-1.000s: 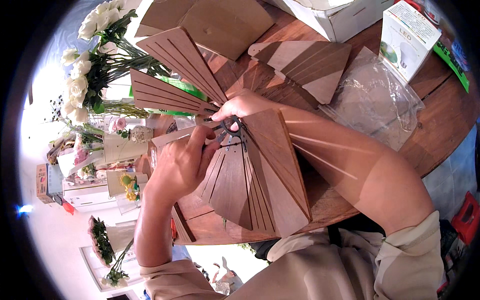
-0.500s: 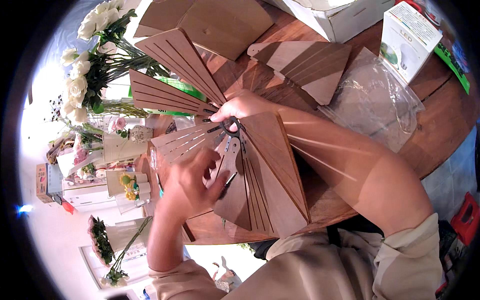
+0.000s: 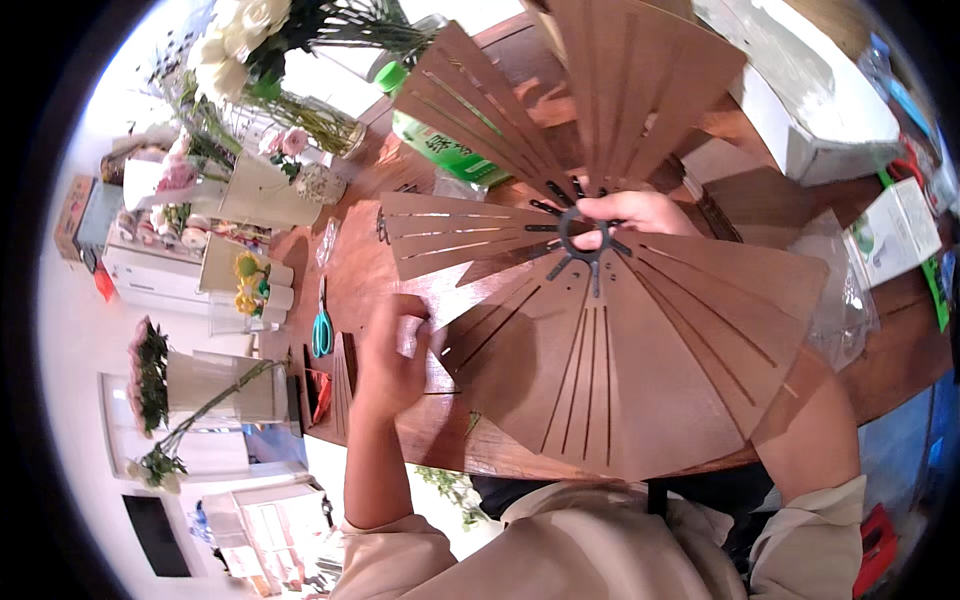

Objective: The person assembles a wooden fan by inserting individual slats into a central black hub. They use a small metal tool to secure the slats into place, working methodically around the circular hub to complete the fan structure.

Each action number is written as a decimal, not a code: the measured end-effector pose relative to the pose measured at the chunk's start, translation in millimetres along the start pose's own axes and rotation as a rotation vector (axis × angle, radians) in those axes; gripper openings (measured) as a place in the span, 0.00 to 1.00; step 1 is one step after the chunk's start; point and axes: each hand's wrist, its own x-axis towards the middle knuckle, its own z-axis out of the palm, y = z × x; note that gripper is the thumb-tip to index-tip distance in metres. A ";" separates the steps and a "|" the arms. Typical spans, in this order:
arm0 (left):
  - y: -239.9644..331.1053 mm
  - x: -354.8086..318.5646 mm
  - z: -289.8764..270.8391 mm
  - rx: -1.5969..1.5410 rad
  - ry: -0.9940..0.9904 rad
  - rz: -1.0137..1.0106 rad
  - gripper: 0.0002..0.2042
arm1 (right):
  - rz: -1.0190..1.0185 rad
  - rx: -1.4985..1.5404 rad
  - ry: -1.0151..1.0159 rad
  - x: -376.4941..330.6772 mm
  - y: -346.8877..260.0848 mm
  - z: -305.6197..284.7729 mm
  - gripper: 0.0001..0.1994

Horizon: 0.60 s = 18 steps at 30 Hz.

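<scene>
My right hand (image 3: 640, 210) grips the black ring hub (image 3: 585, 262) of a fan-shaped wooden assembly, its thumb over the ring and its forearm passing behind the panels. Several brown slotted wooden panels (image 3: 660, 400) spread out from the hub, fixed by black prongs, with gaps between some at the upper side. To the left of the lower panels, my left hand (image 3: 392, 355) is curled. A thin dark tool with a bright tip (image 3: 446, 352), like a small screwdriver, shows at its fingertips; most of it is hidden or blurred.
Behind the panels lies a green-labelled bottle (image 3: 440, 140). Turquoise scissors (image 3: 321, 330) and a red packet (image 3: 318, 392) are on the table's left. At the right are a clear plastic bag (image 3: 845, 320), a small white box (image 3: 893, 235) and a white carton (image 3: 850, 130). White flowers (image 3: 225, 60) stand far left.
The assembly has turned, tipped flatter toward me and shifted right with my right hand. My left hand has drawn away from the hub toward the panels' left edge.
</scene>
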 end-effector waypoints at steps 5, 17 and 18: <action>-78.9 -20.9 -14.2 0.130 0.141 -0.528 0.06 | 0.274 0.218 0.064 -5.6 -17.5 5.0 0.11; 15.5 -15.6 -5.5 -0.151 -0.258 0.309 0.32 | 0.437 0.758 -0.066 -17.2 -9.1 -23.7 0.30; 13.0 -16.8 -2.0 -0.141 -0.276 0.321 0.33 | 0.425 0.808 -0.115 -19.2 -7.1 -25.1 0.30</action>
